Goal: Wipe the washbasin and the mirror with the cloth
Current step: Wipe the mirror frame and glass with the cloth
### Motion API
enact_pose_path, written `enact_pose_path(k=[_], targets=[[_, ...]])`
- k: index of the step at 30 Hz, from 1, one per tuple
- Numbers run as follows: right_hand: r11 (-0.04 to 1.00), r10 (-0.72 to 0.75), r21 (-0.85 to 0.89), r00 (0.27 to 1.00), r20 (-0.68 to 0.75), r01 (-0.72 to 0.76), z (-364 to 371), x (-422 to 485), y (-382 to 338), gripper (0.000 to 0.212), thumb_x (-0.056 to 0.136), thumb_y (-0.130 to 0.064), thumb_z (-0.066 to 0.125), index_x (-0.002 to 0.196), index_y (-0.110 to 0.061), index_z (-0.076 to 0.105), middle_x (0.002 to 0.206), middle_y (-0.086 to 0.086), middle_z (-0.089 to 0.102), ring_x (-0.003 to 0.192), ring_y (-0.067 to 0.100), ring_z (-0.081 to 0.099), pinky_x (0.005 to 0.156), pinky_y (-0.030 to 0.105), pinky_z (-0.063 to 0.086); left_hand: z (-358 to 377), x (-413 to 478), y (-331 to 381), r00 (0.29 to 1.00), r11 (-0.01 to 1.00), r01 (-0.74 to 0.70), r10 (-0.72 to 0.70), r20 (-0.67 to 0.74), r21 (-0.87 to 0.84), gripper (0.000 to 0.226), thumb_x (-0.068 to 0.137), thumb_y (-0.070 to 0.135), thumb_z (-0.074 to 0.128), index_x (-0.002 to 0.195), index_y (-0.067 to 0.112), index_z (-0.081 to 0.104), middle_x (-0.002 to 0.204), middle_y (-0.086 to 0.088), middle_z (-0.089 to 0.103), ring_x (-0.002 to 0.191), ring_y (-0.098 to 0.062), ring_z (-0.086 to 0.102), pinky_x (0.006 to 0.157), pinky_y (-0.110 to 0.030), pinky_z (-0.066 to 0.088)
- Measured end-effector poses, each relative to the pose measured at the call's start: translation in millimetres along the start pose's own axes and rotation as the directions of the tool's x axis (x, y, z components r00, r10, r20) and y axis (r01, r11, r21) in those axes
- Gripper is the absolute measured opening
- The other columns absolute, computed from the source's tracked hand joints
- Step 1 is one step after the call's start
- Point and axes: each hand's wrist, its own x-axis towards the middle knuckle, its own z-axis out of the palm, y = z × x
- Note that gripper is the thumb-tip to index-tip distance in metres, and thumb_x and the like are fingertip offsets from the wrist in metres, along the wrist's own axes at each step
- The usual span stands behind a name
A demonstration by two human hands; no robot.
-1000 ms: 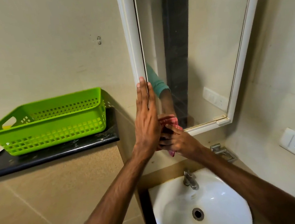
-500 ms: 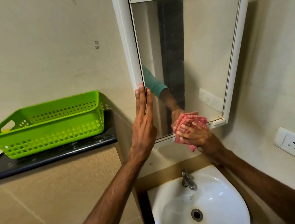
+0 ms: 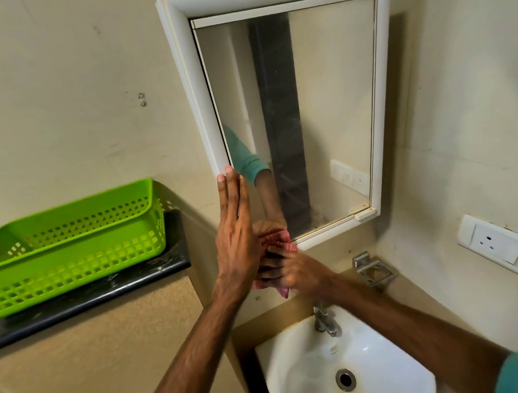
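i was on the mirror step. the mirror, a hinged white-framed door on the wall, hung above the washbasin, and i judged the basin was yet to be dealt with, though nothing here showed either way. my left hand stood flat and upright against the mirror's left edge, fingers straight and pressed together, steadying the door — holding nothing. my right hand had the pink cloth bunched under curled fingers, pressed at the lower left corner of the glass and its bottom frame, partly hidden behind my left hand.

half a second before, the cloth sat farther right along the bottom of the glass, clear of my left hand; now it had swept back to the corner, much where it was a second ago — a side-to-side stroke, i reckoned. the next move called for carrying the cloth up over the hazy middle of the glass while the left hand kept the door from swinging.
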Motion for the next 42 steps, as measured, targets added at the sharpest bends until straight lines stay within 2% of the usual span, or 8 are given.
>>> enact_pose_path(k=[6, 10, 14, 18, 24, 33, 36, 42], targets=[[0.991, 0.113, 0.071, 0.993, 0.019, -0.114, -19, -55, 45, 0.048, 0.076, -0.007, 0.089, 0.121, -0.02, 0.076, 0.132, -0.002, 0.072, 0.133, 0.017, 0.061, 0.132, 0.031, 0.009, 13, -8, 6, 1.0, 0.995, -0.013, 0.012, 0.011, 0.102, 0.084, 0.081, -0.015, 0.037, 0.16, 0.001, 0.011, 0.169, -0.017, -0.001, 0.157, -0.029, -0.004, 0.127, -0.049, 0.016], [0.959, 0.231, 0.176, 0.972, -0.045, -0.22, -42, -90, 73, 0.042, 0.08, -0.011, 0.084, 0.121, -0.01, 0.074, 0.137, 0.007, 0.067, 0.151, 0.0, 0.032, 0.129, 0.023, 0.009, 19, -11, 16, 0.997, 0.997, -0.064, 0.062, 0.042, 0.034, 0.072, 0.1, 0.029, -0.014, 0.157, -0.002, 0.017, 0.167, -0.021, 0.006, 0.157, -0.033, 0.003, 0.128, -0.049, 0.01], [0.871, 0.411, 0.305, 0.911, -0.025, -0.385, -48, -130, 88, 0.036, 0.106, -0.04, 0.053, 0.141, -0.03, 0.058, 0.155, -0.029, 0.045, 0.15, -0.006, 0.029, 0.127, 0.019, 0.014, 36, -12, 13, 0.998, 0.997, -0.052, 0.051, 0.023, 0.055, 0.082, 0.079, -0.014, 0.027, 0.159, 0.0, 0.013, 0.168, -0.019, 0.0, 0.157, -0.031, -0.001, 0.124, -0.052, 0.022], [0.77, 0.595, 0.294, 0.803, -0.009, -0.567, -51, -157, 93, 0.04, 0.087, -0.002, 0.075, 0.126, -0.013, 0.073, 0.146, -0.005, 0.059, 0.143, 0.016, 0.049, 0.125, 0.049, 0.027, 42, -13, 19, 1.0, 0.998, -0.017, 0.016, 0.015, 0.054, 0.096, 0.07, -0.021, 0.04, 0.159, 0.001, 0.012, 0.168, -0.019, 0.001, 0.157, -0.032, -0.001, 0.126, -0.05, 0.018], [0.888, 0.457, 0.122, 0.831, -0.318, -0.443, -53, -129, 34, 0.045, 0.09, -0.006, 0.074, 0.134, -0.017, 0.066, 0.139, 0.002, 0.065, 0.135, 0.029, 0.059, 0.117, 0.055, 0.041, 52, -16, 27, 0.998, 0.999, -0.031, 0.032, 0.052, -0.007, 0.096, 0.068, -0.02, 0.04, 0.159, -0.001, 0.013, 0.168, -0.02, 0.003, 0.157, -0.032, 0.001, 0.126, -0.052, 0.017], [0.937, 0.323, 0.184, 0.937, -0.137, -0.296, -25, -79, 40, 0.042, 0.086, -0.008, 0.08, 0.127, -0.01, 0.072, 0.138, 0.004, 0.068, 0.134, 0.021, 0.06, 0.118, 0.055, 0.042, 64, -5, 26, 0.983, 0.994, -0.107, 0.103, 0.152, 0.021, 0.064, 0.107, 0.034, 0.022, 0.159, 0.0, 0.009, 0.168, -0.019, -0.006, 0.157, -0.03, -0.006, 0.128, -0.048, 0.011], [0.903, 0.398, 0.222, 0.911, -0.109, -0.368, -24, -103, 64, 0.053, 0.079, -0.001, 0.085, 0.129, -0.009, 0.071, 0.141, 0.006, 0.066, 0.137, 0.023, 0.057, 0.125, 0.041, 0.031, 65, -6, 27, 0.99, 0.994, -0.107, 0.104, 0.095, 0.026, 0.065, 0.095, 0.011, 0.003, 0.158, -0.001, 0.013, 0.168, -0.02, 0.0, 0.157, -0.032, -0.002, 0.128, -0.05, 0.012], [0.921, 0.389, 0.014, 0.915, -0.105, -0.39, -43, -166, 110, 0.045, 0.094, -0.009, 0.073, 0.137, -0.016, 0.066, 0.15, -0.006, 0.056, 0.147, 0.009, 0.045, 0.13, 0.035, 0.022, 70, -6, 30, 0.995, 0.994, -0.089, 0.086, 0.043, 0.067, 0.099, 0.067, -0.02, 0.04, 0.16, 0.003, 0.013, 0.169, -0.016, 0.0, 0.157, -0.032, 0.0, 0.125, -0.052, 0.017]])
